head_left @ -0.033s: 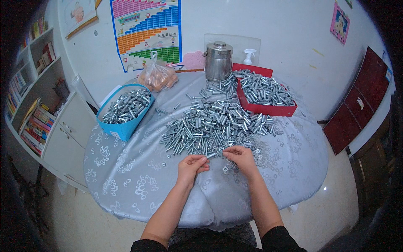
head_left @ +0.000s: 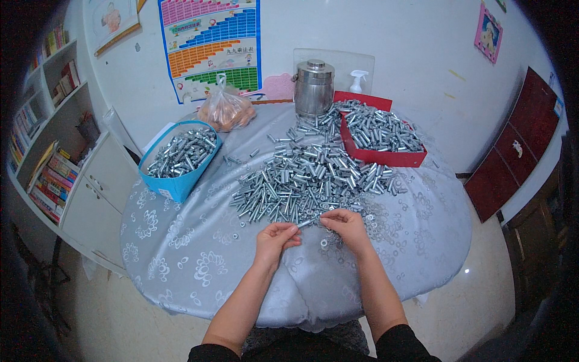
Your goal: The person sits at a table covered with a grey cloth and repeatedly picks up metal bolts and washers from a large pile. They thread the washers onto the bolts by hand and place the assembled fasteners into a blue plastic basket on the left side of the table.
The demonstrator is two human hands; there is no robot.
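Head view shows us both hands meeting over the near part of the round table covered in a silver-grey flowered cloth [head_left: 181, 253]. Our left hand [head_left: 274, 238] pinches one end of a short silvery metal bolt [head_left: 306, 222] between thumb and fingers; our right hand [head_left: 345, 224] closes narrowly on its other end, apparently with a small part, too tiny to make out. The bolt sits in the air between the hands, just off the cloth.

At twelve o'clock from the hands spreads the big loose heap of silvery bolts [head_left: 307, 178]. Small flat metal washers [head_left: 374, 217] lie scattered at two o'clock. Farther off, a red open box full of bolts [head_left: 377, 142] stands at one o'clock, a blue cardboard basket of bolts [head_left: 178, 160] at ten o'clock, and a steel lidded pot [head_left: 313, 87] at twelve.

We judge the grip slight: a fumble could drop the bolt into the heap, where it would be lost among the others, and a sleeve brushing the washers could send them off the table edge.
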